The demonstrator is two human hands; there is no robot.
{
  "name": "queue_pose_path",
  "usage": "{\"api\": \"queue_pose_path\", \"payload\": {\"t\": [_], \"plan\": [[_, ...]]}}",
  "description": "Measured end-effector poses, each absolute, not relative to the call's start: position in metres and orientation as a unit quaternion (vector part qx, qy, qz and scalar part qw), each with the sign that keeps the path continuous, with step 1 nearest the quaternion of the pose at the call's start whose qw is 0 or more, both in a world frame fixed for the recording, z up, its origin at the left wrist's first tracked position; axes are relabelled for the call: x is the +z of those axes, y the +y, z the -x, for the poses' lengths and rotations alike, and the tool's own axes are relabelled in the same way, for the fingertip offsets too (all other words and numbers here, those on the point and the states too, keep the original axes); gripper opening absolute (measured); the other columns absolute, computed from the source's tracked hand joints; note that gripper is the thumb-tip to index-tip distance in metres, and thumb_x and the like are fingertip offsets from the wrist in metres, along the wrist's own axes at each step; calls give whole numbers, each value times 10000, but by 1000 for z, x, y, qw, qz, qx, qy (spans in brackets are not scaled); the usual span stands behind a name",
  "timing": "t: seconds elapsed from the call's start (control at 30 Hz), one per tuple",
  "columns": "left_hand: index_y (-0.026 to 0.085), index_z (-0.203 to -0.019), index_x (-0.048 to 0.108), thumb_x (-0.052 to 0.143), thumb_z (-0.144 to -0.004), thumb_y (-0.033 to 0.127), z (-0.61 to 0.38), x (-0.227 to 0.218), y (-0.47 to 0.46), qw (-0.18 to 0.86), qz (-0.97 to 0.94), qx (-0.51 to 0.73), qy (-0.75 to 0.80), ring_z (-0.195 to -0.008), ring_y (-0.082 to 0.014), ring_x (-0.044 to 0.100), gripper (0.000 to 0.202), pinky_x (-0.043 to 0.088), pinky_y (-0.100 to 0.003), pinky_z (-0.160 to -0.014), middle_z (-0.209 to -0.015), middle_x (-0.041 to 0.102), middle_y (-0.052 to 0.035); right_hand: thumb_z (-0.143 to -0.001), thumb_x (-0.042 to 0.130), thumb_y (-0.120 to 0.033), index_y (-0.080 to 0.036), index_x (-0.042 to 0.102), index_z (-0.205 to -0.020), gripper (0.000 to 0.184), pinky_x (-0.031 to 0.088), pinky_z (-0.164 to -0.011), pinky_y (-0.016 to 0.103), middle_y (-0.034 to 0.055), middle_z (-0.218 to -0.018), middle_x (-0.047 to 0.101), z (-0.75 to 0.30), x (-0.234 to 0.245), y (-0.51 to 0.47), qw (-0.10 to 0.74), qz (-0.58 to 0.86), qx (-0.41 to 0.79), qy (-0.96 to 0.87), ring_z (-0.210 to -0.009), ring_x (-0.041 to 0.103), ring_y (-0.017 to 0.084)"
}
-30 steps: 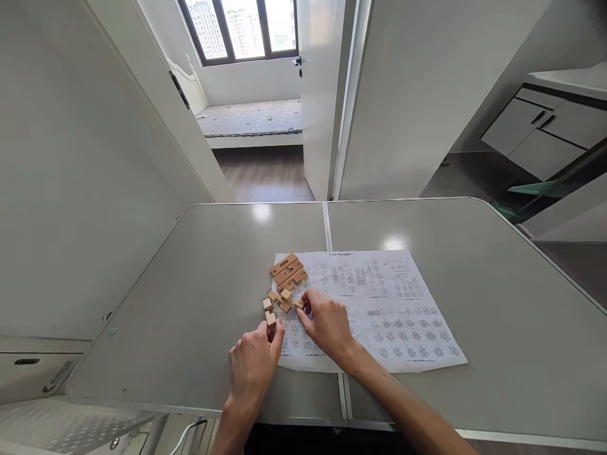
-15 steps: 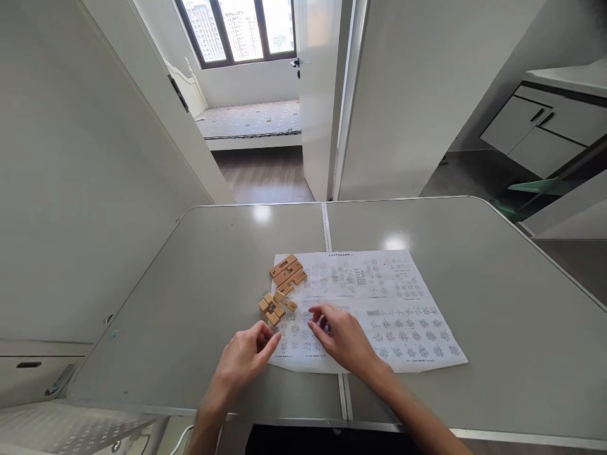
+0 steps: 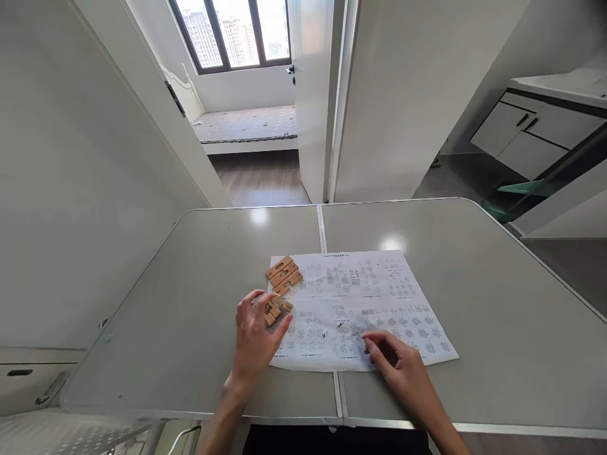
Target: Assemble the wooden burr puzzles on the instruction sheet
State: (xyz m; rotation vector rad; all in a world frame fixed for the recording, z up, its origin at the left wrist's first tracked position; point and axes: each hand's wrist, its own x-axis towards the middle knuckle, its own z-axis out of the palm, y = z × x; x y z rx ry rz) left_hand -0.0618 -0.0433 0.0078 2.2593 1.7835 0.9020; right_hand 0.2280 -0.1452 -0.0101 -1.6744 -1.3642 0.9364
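Note:
My left hand (image 3: 256, 328) reaches over a cluster of small wooden blocks (image 3: 272, 313), thumb and fingers apart around it. The fingers partly cover these blocks, and I cannot tell whether they touch them. Just beyond lie several flat, notched wooden puzzle pieces (image 3: 283, 273), side by side. My right hand (image 3: 396, 360) is low over the printed sheet (image 3: 322, 303), its thumb and forefinger pinched together. At those fingertips is what looks like see-through plastic film (image 3: 358, 327), with small dark marks to its left; its outline is faint.
The grey table (image 3: 190, 303) has a metal seam (image 3: 322, 229) across its middle and a metal edge. Rows of small diagrams cover the sheet. Behind the table stand a wall and an open door (image 3: 315, 95). White cabinets (image 3: 516, 129) are at the right.
My left hand has moved forward and opened over the small blocks. My right hand has drawn away to the right and nearer me, and the see-through film now shows on the sheet.

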Motion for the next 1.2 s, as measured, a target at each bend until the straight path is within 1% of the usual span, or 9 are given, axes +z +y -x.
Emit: {"api": "queue_pose_path", "payload": {"t": [0.07, 0.17, 0.27, 0.4, 0.47, 0.6, 0.67, 0.97, 1.2], "plan": [[306, -1289, 615, 721, -919, 439, 55, 3, -36, 66, -759, 282, 583, -1241, -331, 557, 408, 495, -521, -1063, -1389, 531, -113, -1002, 560, -554, -220, 745, -1009, 382, 541, -681, 317, 46, -784, 744, -227, -12, -145, 391, 659, 364, -530, -712, 693, 236], [292, -1226, 662, 735, -917, 385, 51, -4, -31, 42, -768, 269, 580, -1241, -347, 567, 332, 486, -539, -1067, -1356, 572, -117, -1007, 550, -549, -216, 744, -1017, 386, 548, -691, 322, 52, -789, 746, -227, -15, -144, 396, 654, 360, -535, -716, 686, 239], [271, -1124, 694, 717, -925, 342, 53, -8, -31, 25, -762, 274, 586, -1212, -339, 584, 213, 505, -517, -1045, -1316, 605, -113, -1014, 537, -540, -216, 744, -1019, 385, 548, -693, 321, 61, -822, 754, -226, -20, -144, 398, 649, 350, -546, -733, 686, 242], [274, -1106, 683, 693, -931, 363, 56, -10, -34, 26, -753, 281, 594, -1182, -335, 599, 196, 528, -496, -1013, -1293, 621, -105, -1016, 532, -532, -219, 751, -1012, 382, 557, -703, 323, 70, -864, 768, -226, -25, -145, 400, 646, 334, -558, -752, 694, 244], [271, -1133, 658, 688, -932, 382, 56, -11, -35, 26, -748, 286, 599, -1170, -333, 608, 232, 523, -498, -1015, -1290, 627, -102, -1019, 529, -529, -220, 751, -1008, 381, 556, -703, 320, 68, -873, 770, -226, -26, -145, 398, 646, 331, -561, -760, 697, 240], [254, -1310, 538, 674, -928, 419, 56, -14, -37, 39, -728, 303, 614, -1155, -339, 625, 438, 527, -505, -993, -1279, 642, -116, -1019, 527, -536, -216, 754, -1005, 393, 560, -710, 318, 74, -903, 775, -225, -25, -145, 399, 646, 329, -561, -789, 712, 243], [248, -1354, 494, 664, -928, 425, 56, -14, -37, 46, -722, 306, 619, -1150, -341, 630, 492, 532, -502, -975, -1264, 644, -122, -1017, 528, -536, -216, 756, -1005, 393, 561, -711, 321, 76, -910, 779, -225, -23, -145, 403, 646, 328, -560, -793, 716, 247], [258, -1386, 464, 679, -911, 492, 62, -9, -46, 111, -701, 327, 624, -1177, -342, 621, 571, 531, -531, -1002, -1272, 616, -124, -1024, 524, -530, -215, 747, -1025, 386, 552, -692, 336, 71, -873, 771, -225, -24, -146, 404, 640, 331, -563, -774, 711, 253], [249, -1374, 503, 682, -909, 568, 79, -1, -62, 262, -590, 385, 660, -1250, -311, 643, 592, 506, -506, -1086, -1348, 642, -127, -1023, 532, -515, -216, 736, -1031, 362, 542, -709, 323, 55, -872, 759, -225, -24, -146, 407, 640, 334, -560, -766, 699, 236]]}}
